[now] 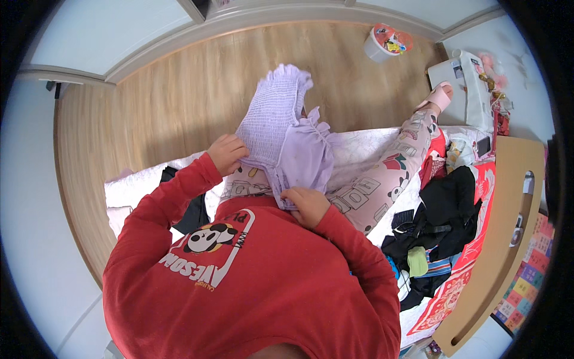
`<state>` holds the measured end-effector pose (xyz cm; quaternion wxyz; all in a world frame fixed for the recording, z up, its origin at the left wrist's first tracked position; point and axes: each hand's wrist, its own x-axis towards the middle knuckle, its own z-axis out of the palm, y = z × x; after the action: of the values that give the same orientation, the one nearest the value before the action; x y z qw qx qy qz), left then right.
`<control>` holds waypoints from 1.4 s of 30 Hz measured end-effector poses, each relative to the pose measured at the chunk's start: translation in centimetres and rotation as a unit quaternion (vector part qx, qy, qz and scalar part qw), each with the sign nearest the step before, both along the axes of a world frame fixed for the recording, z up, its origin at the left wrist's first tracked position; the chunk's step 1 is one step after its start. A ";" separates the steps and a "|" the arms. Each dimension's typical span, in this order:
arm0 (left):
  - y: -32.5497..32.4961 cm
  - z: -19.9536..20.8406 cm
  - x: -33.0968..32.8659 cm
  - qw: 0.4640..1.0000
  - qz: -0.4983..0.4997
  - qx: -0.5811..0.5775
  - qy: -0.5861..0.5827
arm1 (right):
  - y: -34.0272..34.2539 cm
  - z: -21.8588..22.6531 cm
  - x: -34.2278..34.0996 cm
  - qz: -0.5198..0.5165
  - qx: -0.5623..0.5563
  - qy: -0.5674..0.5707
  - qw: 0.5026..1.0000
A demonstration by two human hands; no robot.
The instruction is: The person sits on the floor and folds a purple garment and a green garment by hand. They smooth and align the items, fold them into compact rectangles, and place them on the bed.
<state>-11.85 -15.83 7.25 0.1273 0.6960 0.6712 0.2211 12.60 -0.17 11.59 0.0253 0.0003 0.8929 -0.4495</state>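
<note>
A lilac ruffled, smocked top (269,116) is spread over my lap, its frilled end hanging past my knees toward the floor. My left hand (227,154) pinches its left edge near the lower corner. At the lower right corner, my right hand (306,205) grips the cloth, fingers curled over the hem. Between the hands the fabric lies fairly flat, with a puffed, ruffled part (306,149) on the right. Beneath it show my pink patterned trousers (365,188). My fingertips are partly hidden in the folds.
A heap of dark clothes (445,203) lies on the bed to my right, with a light green piece (417,261) in it. Black cloth (192,212) lies at my left. Beyond stand a filled white bin (378,51) and, at far right, a wooden board (496,239).
</note>
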 end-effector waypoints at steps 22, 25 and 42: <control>5.9 -4.0 -2.9 0.687 0.383 0.003 -0.618 | 15.1 -9.4 -15.2 -0.316 -0.234 -0.231 0.890; 6.7 -12.5 -7.4 0.494 0.448 -0.169 -0.726 | 14.7 -13.7 -19.8 -0.332 -0.118 -0.334 0.874; 11.5 -13.3 -9.6 0.390 0.347 -0.183 -0.833 | 16.1 -13.8 -19.9 -0.369 -0.233 -0.309 0.845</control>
<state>-21.44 -4.35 -6.02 0.6597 -0.1692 0.4374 0.5872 -7.32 15.94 -2.17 0.1318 0.4628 0.6418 -0.5972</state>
